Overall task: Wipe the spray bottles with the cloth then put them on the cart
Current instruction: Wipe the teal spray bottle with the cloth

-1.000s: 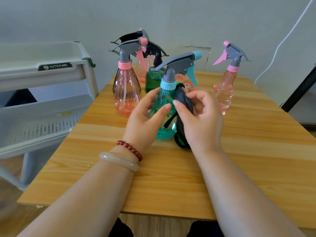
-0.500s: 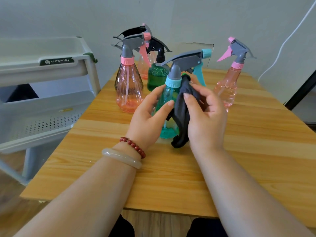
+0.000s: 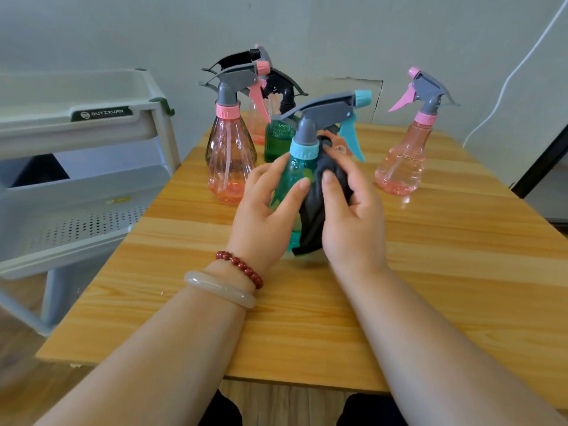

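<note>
From my station, the grey tiered cart (image 3: pixel 76 130) stands at the far left, hard against the wooden table's (image 3: pixel 307 318) left edge. Its perforated lower shelf (image 3: pixel 92 222) is close enough that a wiped bottle could go across without a stretch. No bottle shows on it.

Next comes a cluster at the table's back left: a pink spray bottle (image 3: pixel 230 170) with a grey trigger head in front, another pinkish one behind it that is mostly hidden, and a green spray bottle (image 3: pixel 278 139) with a black head. I read these as waiting their turn, upright and out of the working space.

At centre is the job in hand. My left hand (image 3: pixel 261 216), with a red bead bracelet (image 3: pixel 239 269) and a pale bangle (image 3: pixel 219 289) on its wrist, wraps thumb and fingers round the body of the teal spray bottle (image 3: pixel 289 181). That steadies the bottle upright near the tabletop, though I cannot tell whether its base touches. The grip sits low on one side, leaving the other side free.

My right hand (image 3: pixel 353 216) curls over the dark cloth (image 3: pixel 316 207) and presses it against that free side just under the collar, with the cloth's tail hanging below.

Further right, a slimmer pink spray bottle (image 3: pixel 402 161) stands alone. A white cable (image 3: pixel 507 87) runs up the wall.

I judge the wipe partly done — the cart comes after.
</note>
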`<state>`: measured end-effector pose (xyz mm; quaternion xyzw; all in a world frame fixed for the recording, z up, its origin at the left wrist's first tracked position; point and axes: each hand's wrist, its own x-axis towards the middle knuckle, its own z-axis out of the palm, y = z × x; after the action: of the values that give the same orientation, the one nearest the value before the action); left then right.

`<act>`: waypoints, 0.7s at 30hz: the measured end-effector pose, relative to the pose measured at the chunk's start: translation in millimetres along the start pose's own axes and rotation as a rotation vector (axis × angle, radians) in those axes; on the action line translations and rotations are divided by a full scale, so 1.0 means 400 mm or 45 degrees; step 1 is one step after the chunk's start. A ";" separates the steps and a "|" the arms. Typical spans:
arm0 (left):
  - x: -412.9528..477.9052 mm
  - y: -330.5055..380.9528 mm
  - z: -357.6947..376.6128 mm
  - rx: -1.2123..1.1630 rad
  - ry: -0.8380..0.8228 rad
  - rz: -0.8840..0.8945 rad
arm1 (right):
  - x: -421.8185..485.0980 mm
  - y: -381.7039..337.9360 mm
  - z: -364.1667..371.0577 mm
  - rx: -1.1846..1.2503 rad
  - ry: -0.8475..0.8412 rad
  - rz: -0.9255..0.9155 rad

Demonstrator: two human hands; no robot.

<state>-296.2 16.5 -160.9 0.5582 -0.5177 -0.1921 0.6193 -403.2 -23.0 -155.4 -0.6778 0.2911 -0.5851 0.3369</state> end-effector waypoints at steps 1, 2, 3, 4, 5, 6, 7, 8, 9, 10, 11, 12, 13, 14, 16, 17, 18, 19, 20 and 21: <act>-0.002 0.001 0.002 -0.003 -0.001 0.003 | 0.000 -0.006 0.002 0.041 -0.006 -0.043; -0.003 -0.001 0.004 -0.008 0.000 0.007 | -0.001 -0.010 0.005 0.065 -0.031 -0.070; -0.004 -0.001 0.005 -0.017 -0.008 0.006 | -0.001 -0.012 0.008 0.079 -0.079 -0.072; -0.004 -0.002 0.005 -0.016 -0.013 0.011 | 0.001 -0.011 0.010 0.084 -0.136 -0.036; -0.005 -0.001 0.005 -0.010 -0.016 0.017 | 0.003 -0.010 0.010 0.094 -0.185 0.044; -0.003 -0.002 0.003 0.004 -0.011 0.026 | 0.007 -0.007 0.008 0.095 -0.213 0.137; -0.003 -0.001 0.001 0.008 -0.006 0.029 | 0.011 -0.001 0.005 0.080 -0.212 0.218; -0.002 0.001 0.000 0.003 0.004 0.029 | 0.013 0.003 0.002 0.061 -0.195 0.258; -0.003 0.002 0.000 -0.014 0.012 0.027 | 0.013 0.003 0.000 0.063 -0.170 0.254; -0.004 0.003 0.001 -0.037 0.021 0.025 | 0.012 -0.001 -0.001 0.085 -0.143 0.200; -0.006 0.004 0.002 -0.062 0.026 0.023 | 0.009 -0.007 -0.002 0.119 -0.125 0.125; -0.008 0.007 0.002 -0.081 0.029 0.023 | 0.007 -0.011 -0.002 0.141 -0.122 0.049; -0.009 0.008 0.003 -0.099 0.024 0.023 | 0.005 -0.014 -0.001 0.149 -0.140 -0.009; -0.010 0.008 0.002 -0.111 0.015 0.024 | 0.004 -0.015 0.001 0.149 -0.172 -0.028; -0.011 0.008 0.000 -0.130 0.006 0.030 | 0.009 -0.011 0.002 0.124 -0.225 0.054; -0.011 0.008 -0.001 -0.139 0.004 0.034 | 0.012 -0.005 0.000 0.102 -0.220 0.133; -0.011 0.007 -0.002 -0.141 0.003 0.036 | 0.013 0.002 -0.003 0.069 -0.190 0.215; -0.011 0.006 -0.002 -0.142 -0.002 0.034 | 0.014 0.009 -0.006 -0.001 -0.147 0.276; -0.011 0.007 -0.001 -0.140 -0.006 0.029 | 0.017 0.014 -0.009 -0.096 -0.106 0.303; -0.011 0.006 -0.001 -0.139 -0.006 0.023 | 0.018 0.015 -0.012 -0.175 -0.068 0.307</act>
<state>-298.4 21.1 -160.4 0.5184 -0.5127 -0.2159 0.6495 -406.8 -32.7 -155.4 -0.6748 0.4006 -0.5008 0.3652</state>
